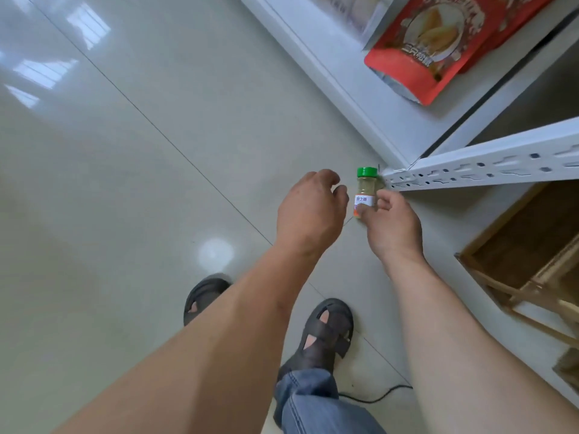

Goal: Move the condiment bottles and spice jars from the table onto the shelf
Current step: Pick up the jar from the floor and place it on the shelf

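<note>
The right hand [390, 225] forms the grip: thumb and fingers pinch the lower, labelled part of a spice jar [365, 192]. The jar is upright, with a green cap [367, 171] on top and pale yellow-green powder visible above the white label. It is held in the air above the floor [141, 183], clear of any surface.

Just left of the grip, the left hand [308, 211] hovers with fingers loosely curled, holding nothing and not touching the jar.

Directly right of the grip and slightly above it, the corner of a white metal shelf [470, 170] nearly meets the jar's cap. Up and right of the grip, a red snack pouch [438, 45] lies on a shelf board. Lower right of the grip sits a wooden crate [532, 245].

Below the grip, two dark sandals [326, 330] stand on the glossy tiled floor, with a black cable [376, 397] beside the jeans leg [313, 402].
</note>
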